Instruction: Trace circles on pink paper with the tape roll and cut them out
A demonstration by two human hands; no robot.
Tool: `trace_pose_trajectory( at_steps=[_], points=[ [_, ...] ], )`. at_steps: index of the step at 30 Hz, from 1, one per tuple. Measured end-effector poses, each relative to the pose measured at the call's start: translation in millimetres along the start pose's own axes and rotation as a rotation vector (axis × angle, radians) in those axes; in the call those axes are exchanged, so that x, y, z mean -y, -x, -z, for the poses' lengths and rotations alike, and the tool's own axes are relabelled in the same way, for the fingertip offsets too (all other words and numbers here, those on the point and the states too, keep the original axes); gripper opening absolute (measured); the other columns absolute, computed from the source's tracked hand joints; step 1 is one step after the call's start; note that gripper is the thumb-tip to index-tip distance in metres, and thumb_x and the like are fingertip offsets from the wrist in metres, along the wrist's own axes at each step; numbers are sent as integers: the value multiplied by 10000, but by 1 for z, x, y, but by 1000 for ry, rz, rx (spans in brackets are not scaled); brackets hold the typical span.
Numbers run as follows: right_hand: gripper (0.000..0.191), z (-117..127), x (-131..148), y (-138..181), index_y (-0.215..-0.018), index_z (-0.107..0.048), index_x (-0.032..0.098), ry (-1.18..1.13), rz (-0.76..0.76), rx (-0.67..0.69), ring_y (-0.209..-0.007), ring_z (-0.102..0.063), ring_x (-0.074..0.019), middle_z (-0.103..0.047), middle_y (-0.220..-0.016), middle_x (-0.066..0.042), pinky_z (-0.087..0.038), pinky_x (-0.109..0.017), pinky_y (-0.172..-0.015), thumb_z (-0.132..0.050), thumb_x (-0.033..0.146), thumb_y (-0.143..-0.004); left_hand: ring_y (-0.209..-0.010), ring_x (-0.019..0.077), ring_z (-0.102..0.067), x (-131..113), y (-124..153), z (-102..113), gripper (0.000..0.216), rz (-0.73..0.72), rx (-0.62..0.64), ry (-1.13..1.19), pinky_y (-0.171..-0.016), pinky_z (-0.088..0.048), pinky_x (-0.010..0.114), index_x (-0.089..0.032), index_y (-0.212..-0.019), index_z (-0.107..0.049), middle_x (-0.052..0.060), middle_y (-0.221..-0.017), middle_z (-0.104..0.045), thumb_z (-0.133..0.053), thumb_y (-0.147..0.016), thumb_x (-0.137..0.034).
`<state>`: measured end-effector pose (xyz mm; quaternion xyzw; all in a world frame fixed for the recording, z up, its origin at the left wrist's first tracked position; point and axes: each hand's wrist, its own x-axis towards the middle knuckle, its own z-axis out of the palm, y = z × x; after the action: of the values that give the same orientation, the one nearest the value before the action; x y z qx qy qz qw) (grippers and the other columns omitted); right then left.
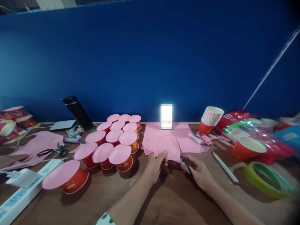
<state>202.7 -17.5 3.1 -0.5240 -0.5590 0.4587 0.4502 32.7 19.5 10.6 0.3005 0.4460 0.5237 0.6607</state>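
Observation:
My left hand [155,166] is closed on the near edge of a pink paper sheet [167,147], thumb on top. A large circle is drawn on that sheet, and part of another circle shows to its left. In my right hand [198,170] is a pair of scissors [184,157], the blades pointing away from me at the paper's right side, close to the drawn circle. Whether the blades are cutting into the paper I cannot tell. Beneath and behind lies a stack of pink sheets [185,131].
Several red paper cups topped with pink discs [104,152] stand to the left, near a power strip [30,187], black scissors [62,152] and a black flask [78,111]. A bright phone [167,116] leans at the back. Rightward are stacked cups [212,117], a white pen [225,168] and tape rolls [267,181].

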Motion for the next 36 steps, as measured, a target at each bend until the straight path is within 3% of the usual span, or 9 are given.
trace_pose_trajectory(
  at_steps=[36],
  points=[
    [383,-1,-1,0,-1041,-608,155,-80,-8,21,-586,-466,-106,-539,-670,9,-391,-208,-519,-637,414,-760,-447,67,-489,1,2,-1,371,-32,5,-43,-430,-407,178,-120,-634,-560,-25,-513,-540,-785,-546,-402]
  ],
)
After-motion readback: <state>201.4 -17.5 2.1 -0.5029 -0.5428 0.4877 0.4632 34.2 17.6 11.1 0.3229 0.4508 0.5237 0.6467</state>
